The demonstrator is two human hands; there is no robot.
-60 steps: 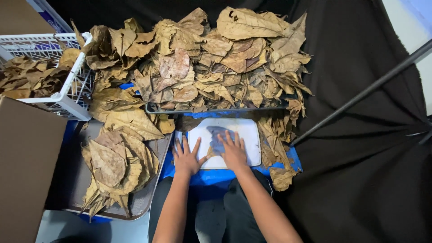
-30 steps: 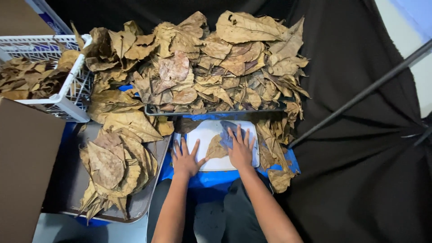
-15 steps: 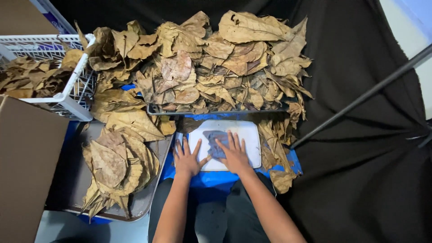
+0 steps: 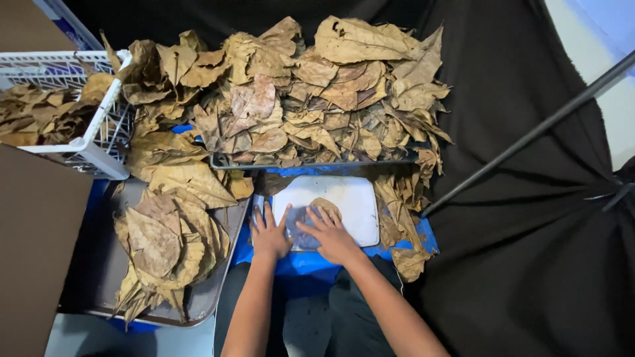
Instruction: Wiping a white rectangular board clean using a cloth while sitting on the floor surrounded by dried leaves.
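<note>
Both hands lie flat on the white board, which serves as the landmark here. The left hand rests at the board's near-left corner, fingers spread, its grip open and holding nothing. The right hand presses a small bluish cloth down on the board's near half, palm flat and fingers splayed, so that grip is open too (pressing, not pinching). A dried brown leaf lies on the board, peeking out just beyond the right fingers.

Compared with half a second ago the right hand and cloth have slid from the board's middle toward its near edge; a second ago they were up at its far side. This back-and-forth reads as a wiping stroke over the leaf, with the left hand staying put to steady it.

Beyond the board sits a long tray heaped with dried leaves. Left of the board, a dark tray carries a flatter stack of leaves, and farther left stands a white wire basket with more leaves.
</note>
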